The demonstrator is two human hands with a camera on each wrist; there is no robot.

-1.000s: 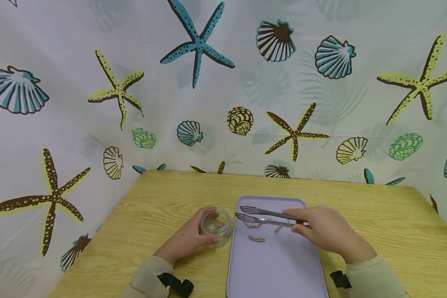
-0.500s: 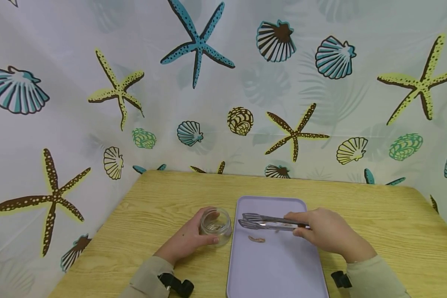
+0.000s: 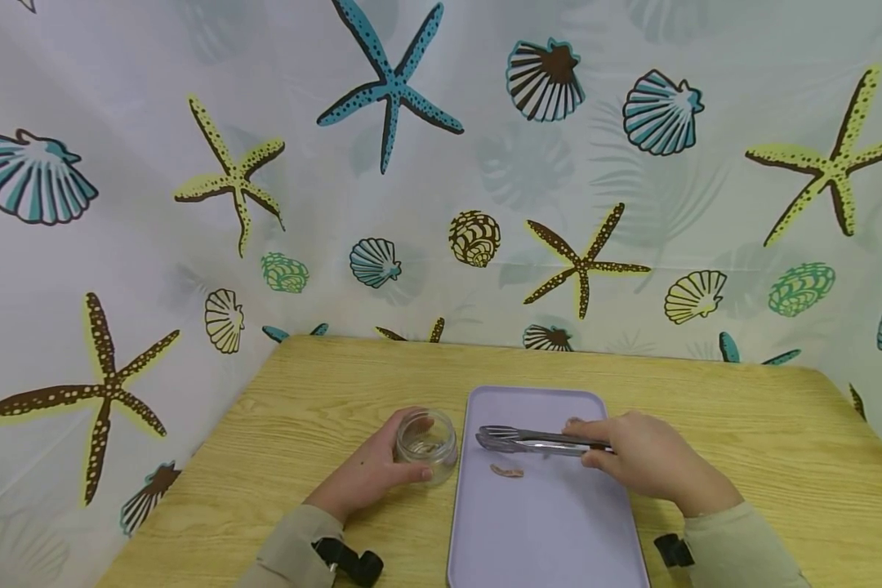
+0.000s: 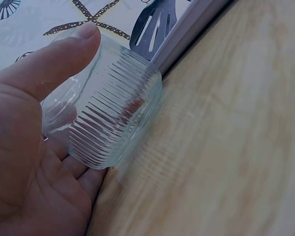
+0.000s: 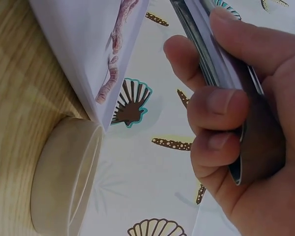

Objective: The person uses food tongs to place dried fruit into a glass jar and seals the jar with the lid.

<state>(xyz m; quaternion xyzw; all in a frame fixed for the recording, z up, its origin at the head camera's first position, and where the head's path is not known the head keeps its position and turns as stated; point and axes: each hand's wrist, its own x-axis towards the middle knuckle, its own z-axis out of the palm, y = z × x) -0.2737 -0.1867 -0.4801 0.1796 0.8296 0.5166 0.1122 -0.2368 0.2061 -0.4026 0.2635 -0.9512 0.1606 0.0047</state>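
A clear glass jar (image 3: 426,445), ribbed down its side and without a lid, stands on the table left of the tray. Around it curls my left hand (image 3: 375,465). Through the glass, the left wrist view shows a small reddish-brown piece (image 4: 132,109) inside. My right hand (image 3: 643,453) grips metal tongs (image 3: 544,439), squeezed nearly together low over the lilac tray (image 3: 544,531). One reddish-brown strip (image 3: 507,471) lies just nearer than their tips. More strips (image 5: 110,81) show on the tray in the right wrist view. I cannot tell whether the tips hold one.
The tray's left rim runs close beside the jar. A beige round dish (image 5: 64,177) sits by the tray's edge in the right wrist view; the right hand hides it from the head view. A seashell-printed cloth (image 3: 426,163) hangs behind the wooden table (image 3: 323,384).
The tongs' tips have moved down and slightly toward me over the tray, and their arms have come together. The left hand and jar have stayed still.
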